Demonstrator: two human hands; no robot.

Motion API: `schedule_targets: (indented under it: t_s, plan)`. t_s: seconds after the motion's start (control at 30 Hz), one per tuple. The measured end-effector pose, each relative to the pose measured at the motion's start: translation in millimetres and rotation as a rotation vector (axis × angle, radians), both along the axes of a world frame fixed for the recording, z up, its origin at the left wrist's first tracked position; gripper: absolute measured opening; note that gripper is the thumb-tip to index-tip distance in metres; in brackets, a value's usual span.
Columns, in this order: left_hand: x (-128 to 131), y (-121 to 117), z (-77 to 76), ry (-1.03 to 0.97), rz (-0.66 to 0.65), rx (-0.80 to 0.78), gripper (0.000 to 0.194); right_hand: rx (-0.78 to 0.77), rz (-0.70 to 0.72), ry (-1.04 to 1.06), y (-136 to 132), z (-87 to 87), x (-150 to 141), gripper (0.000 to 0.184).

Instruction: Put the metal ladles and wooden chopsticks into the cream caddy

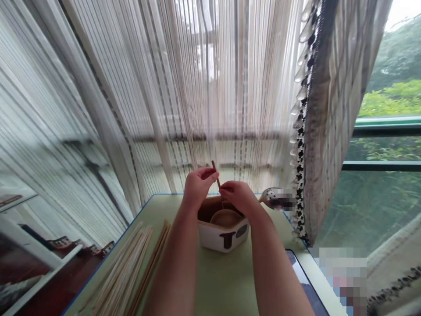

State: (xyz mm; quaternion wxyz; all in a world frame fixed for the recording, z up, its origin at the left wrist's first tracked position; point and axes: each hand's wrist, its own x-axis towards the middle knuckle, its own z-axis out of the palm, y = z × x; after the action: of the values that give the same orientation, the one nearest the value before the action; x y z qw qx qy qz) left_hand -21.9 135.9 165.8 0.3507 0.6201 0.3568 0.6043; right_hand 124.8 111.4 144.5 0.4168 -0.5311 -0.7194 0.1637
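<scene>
Pale chopsticks (126, 270) lie on the green table (223, 283), brown chopsticks (150, 268) just beside them. The left hand (200, 186) pinches a tilted brown chopstick (213, 165) above the white container (210, 237); the right hand (239, 195) pinches it lower. A slotted spoon (272, 197) shows past the right wrist.

Ends unseen
Hidden by right hand (237, 195): lower end of brown stick (218, 181); cut off beside left edge of table (220, 281): pale sticks (126, 267).

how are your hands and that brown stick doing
Left hand, right hand: both pinching. Brown stick tilted, above white box. Right hand partly hides white box.
</scene>
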Motion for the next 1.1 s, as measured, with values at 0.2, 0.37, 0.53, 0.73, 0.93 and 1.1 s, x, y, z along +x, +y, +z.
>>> schedule_targets:
  t_s: [0.2, 0.37, 0.53, 0.73, 0.93, 1.1]
  plan:
    - [-1, 5, -4.8, 0.079, 0.020, 0.020, 0.025, -0.044, -0.004, -0.109, -1, -0.4, 0, 0.015]
    - [-3, 5, -7.7, 0.177, -0.021, 0.002, 0.023, -0.045, -0.018, -0.031, 0, -1.1, -3, 0.017]
    - [-4, 6, -6.7, 0.130, -0.021, -0.002, 0.026, -0.044, -0.007, -0.020, 2, -1.6, -3, 0.015]
    - [-6, 5, -3.8, 0.136, -0.020, 0.023, 0.026, -0.054, 0.003, -0.018, 1, 0.8, -3, 0.016]
    - [-8, 0, -3.2, 0.217, 0.022, 0.034, 0.022, -0.055, 0.029, -0.022, 4, -4.4, -3, 0.017]
    - [-17, -12, 2.5, 0.327, 0.177, 0.058, 0.033, -0.029, -0.019, -0.081, 0, -0.8, 0, 0.021]
